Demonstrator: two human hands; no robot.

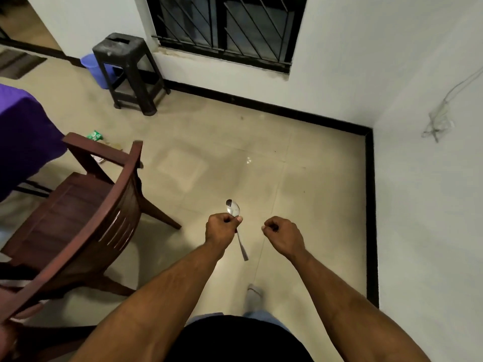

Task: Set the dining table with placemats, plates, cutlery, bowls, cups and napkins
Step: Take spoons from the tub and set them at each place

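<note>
Both forearms reach out low in the frame. His left hand [222, 228] grips a spoon [233, 209], bowl up, handle slanting down-right; his right hand [283, 233] is curled, empty. The purple-covered tabletop [21, 131] lies far left, nearer his left hand.

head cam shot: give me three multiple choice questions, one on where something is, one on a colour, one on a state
1. Where is the black stool?
A. below the barred window
B. on the wooden chair
C. by the person's foot

2. What colour is the cloth on the table at the left edge?
A. red
B. purple
C. white

3. What is the left hand doing?
A. hanging relaxed with nothing in it
B. pressing flat on the chair
C. gripping a spoon

Answers:
1 A, it stands against the wall under the window.
2 B, the draped cloth is purple.
3 C, the bowl sticks out above the fist and the handle below.
</note>
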